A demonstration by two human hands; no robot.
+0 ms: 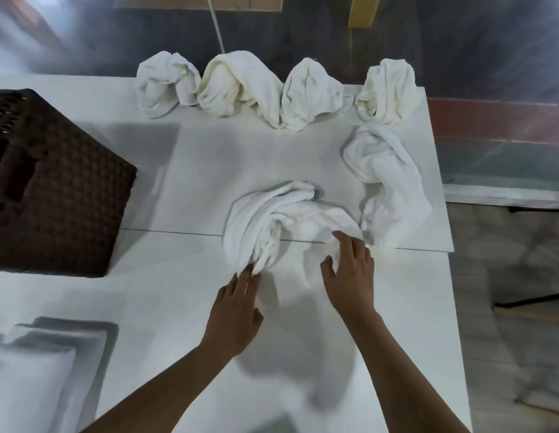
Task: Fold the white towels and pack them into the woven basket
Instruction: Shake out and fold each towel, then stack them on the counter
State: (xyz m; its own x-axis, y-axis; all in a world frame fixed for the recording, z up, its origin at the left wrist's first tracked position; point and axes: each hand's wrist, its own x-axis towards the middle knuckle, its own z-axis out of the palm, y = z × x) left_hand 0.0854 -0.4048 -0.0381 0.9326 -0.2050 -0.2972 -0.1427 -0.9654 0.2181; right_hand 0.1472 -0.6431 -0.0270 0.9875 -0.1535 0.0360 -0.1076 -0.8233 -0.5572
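Towels crowd the white bench (184,292) in front of me, and the one I am working on — a crumpled white towel (272,220) — lies at the middle, across the seam between the two bench boards. My left hand (237,304) reaches to its near left corner, fingers stretched out and touching the hem; whether they pinch the cloth I cannot tell. My right hand (350,270) lies spread on the towel's near right edge, fingers straight, the grip released and only pressing. Just right of it sits another bunched towel (384,179), near the bench edge. Along the far edge stand four more bundled towels (309,95) in a row, side by side. The dark woven basket (59,189) stands at the left of the bench, well apart from my hands. At the near left corner lies a blurred stack of folded towels (37,364).
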